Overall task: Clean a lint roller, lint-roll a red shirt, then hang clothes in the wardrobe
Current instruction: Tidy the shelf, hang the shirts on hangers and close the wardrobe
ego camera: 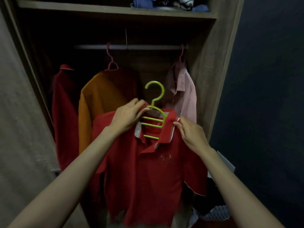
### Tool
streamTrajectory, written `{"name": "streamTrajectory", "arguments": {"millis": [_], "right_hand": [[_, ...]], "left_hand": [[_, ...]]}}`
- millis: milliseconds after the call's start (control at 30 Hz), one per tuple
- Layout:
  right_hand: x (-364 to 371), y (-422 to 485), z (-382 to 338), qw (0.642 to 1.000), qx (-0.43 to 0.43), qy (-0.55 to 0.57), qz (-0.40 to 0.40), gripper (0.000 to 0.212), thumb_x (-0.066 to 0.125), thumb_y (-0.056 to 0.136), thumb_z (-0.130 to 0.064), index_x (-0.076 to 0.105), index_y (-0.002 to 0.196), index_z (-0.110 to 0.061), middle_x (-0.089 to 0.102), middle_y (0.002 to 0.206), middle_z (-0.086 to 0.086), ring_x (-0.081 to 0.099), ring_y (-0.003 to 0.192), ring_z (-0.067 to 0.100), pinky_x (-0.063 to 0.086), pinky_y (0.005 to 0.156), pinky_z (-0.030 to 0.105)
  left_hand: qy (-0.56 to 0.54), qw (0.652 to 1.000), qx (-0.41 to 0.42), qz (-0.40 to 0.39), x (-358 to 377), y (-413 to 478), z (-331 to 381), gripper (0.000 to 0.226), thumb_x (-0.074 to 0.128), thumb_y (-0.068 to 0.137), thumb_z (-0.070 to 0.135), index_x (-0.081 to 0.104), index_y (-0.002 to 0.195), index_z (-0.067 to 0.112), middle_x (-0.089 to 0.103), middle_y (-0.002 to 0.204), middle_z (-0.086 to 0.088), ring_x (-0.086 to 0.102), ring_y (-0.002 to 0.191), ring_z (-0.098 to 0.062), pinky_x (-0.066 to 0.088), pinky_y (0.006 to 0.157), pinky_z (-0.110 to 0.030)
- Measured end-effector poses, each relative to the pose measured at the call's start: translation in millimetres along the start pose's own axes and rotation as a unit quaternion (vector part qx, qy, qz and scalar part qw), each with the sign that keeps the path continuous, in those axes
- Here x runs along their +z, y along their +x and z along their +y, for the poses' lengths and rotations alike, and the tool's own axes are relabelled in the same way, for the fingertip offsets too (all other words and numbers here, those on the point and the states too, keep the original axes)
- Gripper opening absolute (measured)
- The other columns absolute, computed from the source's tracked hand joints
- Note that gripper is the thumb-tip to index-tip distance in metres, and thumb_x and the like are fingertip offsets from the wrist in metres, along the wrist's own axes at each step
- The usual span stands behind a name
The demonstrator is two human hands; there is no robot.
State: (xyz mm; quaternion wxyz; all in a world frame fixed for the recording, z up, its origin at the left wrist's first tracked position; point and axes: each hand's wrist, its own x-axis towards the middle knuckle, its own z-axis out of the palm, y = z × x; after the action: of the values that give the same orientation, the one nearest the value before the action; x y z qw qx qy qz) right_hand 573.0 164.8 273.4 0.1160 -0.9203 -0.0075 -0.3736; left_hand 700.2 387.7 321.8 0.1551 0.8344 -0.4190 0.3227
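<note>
– Red shirt (148,170): location?
– Hangs on green hanger (152,123) below rail (144,46), hook (163,91) pointing up at it. Left hand (128,116) grips hanger top and collar (169,119), nearer hook; right hand (189,134) pinches collar's other side.
– Obstructions?
– Orange shirt (102,96) and pink shirt (185,92) hang from rail on either side; hook should enter the gap between.

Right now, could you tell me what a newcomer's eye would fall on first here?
The bright green hanger sits dead centre, inside the collar of the red shirt held up before the wardrobe. The left hand grips hanger and collar together; the right hand pinches the collar's other side. Behind, an orange shirt and a pink shirt hang on the rail.
</note>
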Motion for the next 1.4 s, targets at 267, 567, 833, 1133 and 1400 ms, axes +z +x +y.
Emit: {"name": "streamTrajectory", "arguments": {"millis": [267, 567, 833, 1133, 1400], "right_hand": [[-8, 6, 13, 0.991, 0.055, 0.108, 0.061, 0.021, 0.050, 0.097, -0.028, 0.062, 0.087, -0.013, 0.063, 0.077, 0.001, 0.061, 0.072, 0.020, 0.035, 0.062, 0.027], [-71, 7, 17, 0.906, 0.109, 0.353, -0.206, 0.021, 0.054, 0.093, -0.031, 0.067, 0.097, -0.015, 0.070, 0.090, -0.001, 0.066, 0.083, 0.009, 0.052, 0.074, 0.020], [-69, -6, 7, 0.867, 0.226, 0.437, -0.076, 0.017, 0.059, 0.091, -0.023, 0.072, 0.089, -0.013, 0.073, 0.079, 0.002, 0.067, 0.072, 0.011, 0.052, 0.064, 0.018], [-32, 23, -41, 0.827, 0.264, 0.490, 0.082, 0.014, 0.059, 0.092, -0.015, 0.069, 0.089, -0.007, 0.071, 0.072, 0.005, 0.063, 0.063, 0.012, 0.052, 0.059, 0.023], [45, 85, -73, 0.856, 0.237, 0.444, 0.122, 0.018, 0.056, 0.094, -0.017, 0.065, 0.078, -0.015, 0.064, 0.071, 0.000, 0.056, 0.066, 0.011, 0.044, 0.060, 0.026]], "left_hand": [[-0.037, 0.999, -0.013, 0.006, 2, 3, -14, 0.046, 0.028, 0.097, 0.053, 0.053, 0.129, 0.030, 0.055, 0.100, -0.003, 0.054, 0.094, -0.020, 0.044, 0.080, -0.037], [-0.237, 0.968, -0.078, 0.029, 12, 13, -40, 0.022, 0.046, 0.095, 0.043, 0.060, 0.100, 0.026, 0.062, 0.095, 0.006, 0.059, 0.093, -0.012, 0.047, 0.084, -0.048], [-0.200, 0.976, -0.078, 0.021, 10, 7, -41, 0.048, 0.047, 0.088, 0.057, 0.055, 0.127, 0.029, 0.054, 0.115, 0.003, 0.053, 0.113, -0.011, 0.043, 0.101, -0.041], [0.063, 0.937, -0.118, 0.323, -65, -61, -76, 0.044, 0.055, 0.095, 0.020, 0.047, 0.139, 0.015, 0.042, 0.146, -0.016, 0.041, 0.133, -0.029, 0.034, 0.107, -0.051], [0.095, 0.888, -0.276, 0.354, -96, -97, -158, 0.071, 0.041, 0.099, 0.040, 0.009, 0.153, 0.009, 0.006, 0.161, -0.017, 0.003, 0.149, -0.029, 0.008, 0.118, -0.051]]}}
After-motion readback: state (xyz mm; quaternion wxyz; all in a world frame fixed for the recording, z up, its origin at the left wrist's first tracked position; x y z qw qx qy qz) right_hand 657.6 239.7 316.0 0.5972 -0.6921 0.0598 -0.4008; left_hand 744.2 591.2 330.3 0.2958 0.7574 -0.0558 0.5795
